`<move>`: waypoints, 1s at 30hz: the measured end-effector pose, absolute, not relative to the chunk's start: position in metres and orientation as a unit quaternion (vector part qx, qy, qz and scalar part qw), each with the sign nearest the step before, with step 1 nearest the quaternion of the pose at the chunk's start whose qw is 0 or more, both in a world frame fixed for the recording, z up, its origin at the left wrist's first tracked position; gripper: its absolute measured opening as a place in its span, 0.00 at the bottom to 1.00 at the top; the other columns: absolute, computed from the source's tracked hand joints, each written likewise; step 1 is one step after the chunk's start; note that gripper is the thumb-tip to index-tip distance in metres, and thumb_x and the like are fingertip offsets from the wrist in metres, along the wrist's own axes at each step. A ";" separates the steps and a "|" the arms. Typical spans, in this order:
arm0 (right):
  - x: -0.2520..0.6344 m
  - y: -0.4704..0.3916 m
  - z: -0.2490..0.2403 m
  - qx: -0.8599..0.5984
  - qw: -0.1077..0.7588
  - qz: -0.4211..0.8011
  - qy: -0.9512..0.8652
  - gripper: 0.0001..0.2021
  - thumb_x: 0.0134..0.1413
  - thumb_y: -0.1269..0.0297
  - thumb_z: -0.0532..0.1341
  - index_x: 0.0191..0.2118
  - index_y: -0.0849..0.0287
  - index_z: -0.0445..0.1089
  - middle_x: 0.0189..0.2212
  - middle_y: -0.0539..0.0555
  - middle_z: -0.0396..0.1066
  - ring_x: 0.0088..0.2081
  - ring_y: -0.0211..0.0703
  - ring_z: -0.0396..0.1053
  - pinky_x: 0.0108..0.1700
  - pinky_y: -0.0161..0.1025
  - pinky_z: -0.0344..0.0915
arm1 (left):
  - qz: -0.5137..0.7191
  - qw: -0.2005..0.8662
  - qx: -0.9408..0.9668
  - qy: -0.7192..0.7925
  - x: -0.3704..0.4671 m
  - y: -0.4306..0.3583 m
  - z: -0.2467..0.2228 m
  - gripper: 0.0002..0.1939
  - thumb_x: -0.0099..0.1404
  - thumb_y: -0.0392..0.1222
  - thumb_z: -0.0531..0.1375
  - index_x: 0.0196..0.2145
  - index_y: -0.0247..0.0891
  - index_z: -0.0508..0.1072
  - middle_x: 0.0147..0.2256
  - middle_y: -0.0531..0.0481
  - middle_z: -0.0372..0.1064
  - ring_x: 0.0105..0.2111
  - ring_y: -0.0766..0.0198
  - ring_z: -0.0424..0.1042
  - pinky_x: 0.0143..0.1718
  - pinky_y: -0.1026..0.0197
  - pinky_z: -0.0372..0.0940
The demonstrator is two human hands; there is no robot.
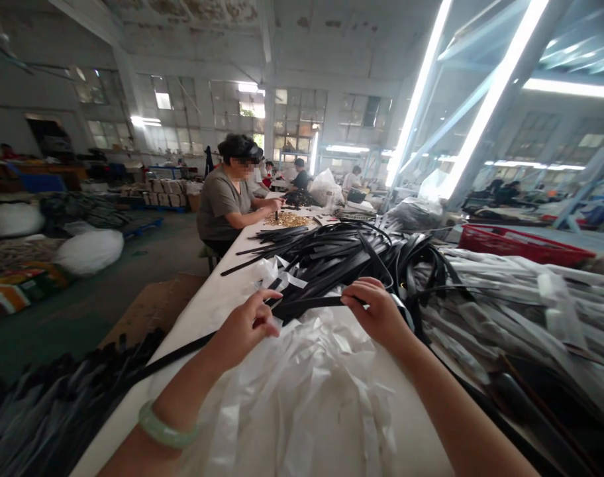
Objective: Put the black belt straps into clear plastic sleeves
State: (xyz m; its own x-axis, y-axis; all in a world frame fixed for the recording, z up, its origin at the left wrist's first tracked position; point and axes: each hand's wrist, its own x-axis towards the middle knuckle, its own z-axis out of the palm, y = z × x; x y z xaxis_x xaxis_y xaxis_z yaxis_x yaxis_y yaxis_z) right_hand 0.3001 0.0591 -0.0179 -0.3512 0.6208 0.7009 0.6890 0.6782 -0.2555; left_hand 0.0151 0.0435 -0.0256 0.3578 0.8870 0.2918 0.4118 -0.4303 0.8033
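Note:
My right hand [374, 308] is closed around a black strap [309, 303], which runs leftward from its fingers. Close to the left part of that strap is my left hand [247, 324], its thumb and index finger apart. A strip of black strap also passes beneath my left wrist and over the table's left edge. Crumpled white film strips [322, 351] lie below and between both hands. Just beyond my fingers sits a big tangled heap of black straps [326, 255], with some clear film on its left side.
Wrapped white bundles [525, 298] and a red crate [520, 245] are at the right. A co-worker [227, 199] sits at the table's left side near small gold-coloured pieces [285, 220]. More black straps [58, 404] are piled low at the left, beside cardboard [155, 305].

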 end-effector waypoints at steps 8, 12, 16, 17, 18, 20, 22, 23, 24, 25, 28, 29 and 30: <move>0.310 0.061 -0.016 -0.394 0.372 -0.032 -0.839 0.11 0.62 0.63 0.55 0.29 0.58 0.69 0.24 0.48 0.68 0.28 0.36 0.65 0.45 0.39 0.52 | 0.336 0.314 0.772 0.439 0.018 0.047 -0.032 0.25 0.57 0.36 0.59 0.52 0.42 0.62 0.24 0.60 0.60 0.27 0.66 0.63 0.35 0.64 0.57; 0.308 0.060 -0.017 -0.406 0.353 -0.037 -0.842 0.11 0.62 0.64 0.55 0.29 0.58 0.69 0.24 0.47 0.69 0.28 0.35 0.64 0.45 0.39 0.50 | 0.329 0.309 0.780 0.433 0.018 0.048 -0.035 0.25 0.58 0.36 0.59 0.53 0.42 0.61 0.25 0.59 0.62 0.28 0.65 0.63 0.36 0.64 0.57; 0.308 0.060 -0.018 -0.414 0.347 -0.049 -0.840 0.12 0.62 0.63 0.55 0.29 0.58 0.69 0.24 0.48 0.69 0.28 0.35 0.65 0.45 0.39 0.50 | 0.323 0.291 0.789 0.434 0.018 0.047 -0.035 0.25 0.58 0.36 0.58 0.53 0.42 0.61 0.24 0.60 0.59 0.27 0.66 0.62 0.35 0.65 0.57; 0.309 0.060 -0.018 -0.415 0.344 -0.052 -0.841 0.12 0.62 0.63 0.55 0.28 0.58 0.69 0.23 0.48 0.69 0.27 0.35 0.65 0.45 0.39 0.50 | 0.321 0.287 0.790 0.436 0.019 0.046 -0.034 0.25 0.58 0.35 0.58 0.53 0.42 0.61 0.23 0.60 0.58 0.26 0.66 0.61 0.34 0.65 0.57; 0.309 0.060 -0.018 -0.416 0.342 -0.055 -0.841 0.13 0.62 0.62 0.55 0.28 0.58 0.69 0.23 0.48 0.69 0.27 0.35 0.65 0.45 0.39 0.50 | 0.318 0.285 0.792 0.437 0.019 0.046 -0.033 0.25 0.58 0.35 0.58 0.54 0.42 0.61 0.23 0.60 0.58 0.26 0.66 0.61 0.34 0.65 0.57; 0.310 0.059 -0.018 -0.420 0.337 -0.060 -0.840 0.13 0.63 0.62 0.55 0.28 0.58 0.69 0.23 0.47 0.69 0.27 0.35 0.64 0.46 0.39 0.49 | 0.311 0.283 0.793 0.440 0.019 0.045 -0.032 0.26 0.58 0.35 0.58 0.54 0.41 0.61 0.23 0.60 0.58 0.26 0.66 0.62 0.34 0.65 0.57; 0.310 0.058 -0.018 -0.423 0.332 -0.066 -0.840 0.13 0.63 0.62 0.54 0.28 0.58 0.69 0.24 0.47 0.70 0.27 0.35 0.64 0.46 0.39 0.49 | 0.306 0.281 0.796 0.440 0.019 0.044 -0.031 0.26 0.58 0.36 0.58 0.55 0.42 0.61 0.24 0.60 0.59 0.27 0.66 0.63 0.34 0.65 0.57; 0.310 0.058 -0.018 -0.423 0.329 -0.070 -0.841 0.13 0.63 0.62 0.54 0.28 0.58 0.69 0.24 0.48 0.70 0.27 0.35 0.64 0.47 0.40 0.49 | 0.303 0.280 0.798 0.439 0.019 0.044 -0.031 0.26 0.58 0.37 0.58 0.56 0.42 0.61 0.24 0.59 0.61 0.27 0.65 0.63 0.34 0.65 0.57; 0.310 0.057 -0.017 -0.421 0.326 -0.075 -0.843 0.14 0.63 0.62 0.54 0.28 0.58 0.70 0.24 0.48 0.70 0.27 0.35 0.64 0.47 0.40 0.48 | 0.300 0.280 0.800 0.438 0.019 0.044 -0.031 0.27 0.59 0.37 0.58 0.56 0.42 0.61 0.25 0.59 0.62 0.28 0.65 0.64 0.34 0.64 0.57; 0.309 0.056 -0.016 -0.418 0.321 -0.081 -0.846 0.13 0.63 0.62 0.54 0.29 0.58 0.70 0.24 0.48 0.70 0.28 0.35 0.65 0.48 0.40 0.48 | 0.296 0.281 0.802 0.437 0.019 0.044 -0.031 0.27 0.59 0.38 0.58 0.57 0.42 0.60 0.25 0.58 0.64 0.28 0.64 0.65 0.34 0.64 0.57; 0.306 0.050 -0.012 -0.411 0.300 -0.115 -0.853 0.13 0.64 0.61 0.54 0.30 0.57 0.71 0.25 0.49 0.69 0.30 0.37 0.65 0.51 0.42 0.46 | 0.277 0.294 0.804 0.437 0.020 0.043 -0.032 0.30 0.58 0.39 0.59 0.59 0.42 0.59 0.26 0.57 0.69 0.29 0.63 0.68 0.35 0.63 0.58; 0.304 0.048 -0.010 -0.411 0.289 -0.129 -0.855 0.13 0.64 0.60 0.54 0.30 0.56 0.71 0.25 0.49 0.69 0.31 0.38 0.65 0.52 0.43 0.45 | 0.271 0.298 0.804 0.438 0.020 0.043 -0.032 0.31 0.58 0.39 0.59 0.59 0.42 0.59 0.26 0.57 0.70 0.29 0.63 0.68 0.35 0.63 0.58; 0.303 0.046 -0.008 -0.412 0.279 -0.143 -0.856 0.13 0.64 0.60 0.54 0.30 0.56 0.71 0.25 0.49 0.69 0.31 0.39 0.65 0.53 0.44 0.44 | 0.265 0.301 0.804 0.439 0.020 0.043 -0.032 0.32 0.57 0.39 0.59 0.59 0.42 0.59 0.26 0.57 0.71 0.29 0.62 0.69 0.35 0.63 0.59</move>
State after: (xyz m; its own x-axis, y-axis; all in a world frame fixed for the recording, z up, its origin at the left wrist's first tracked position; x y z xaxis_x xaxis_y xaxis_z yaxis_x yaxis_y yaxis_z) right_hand 0.3028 0.0457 -0.0079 -0.5049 0.6250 0.5954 0.7844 0.6201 0.0144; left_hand 0.0203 0.0427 -0.0324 0.4736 0.8657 0.1623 0.5461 -0.4332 0.7170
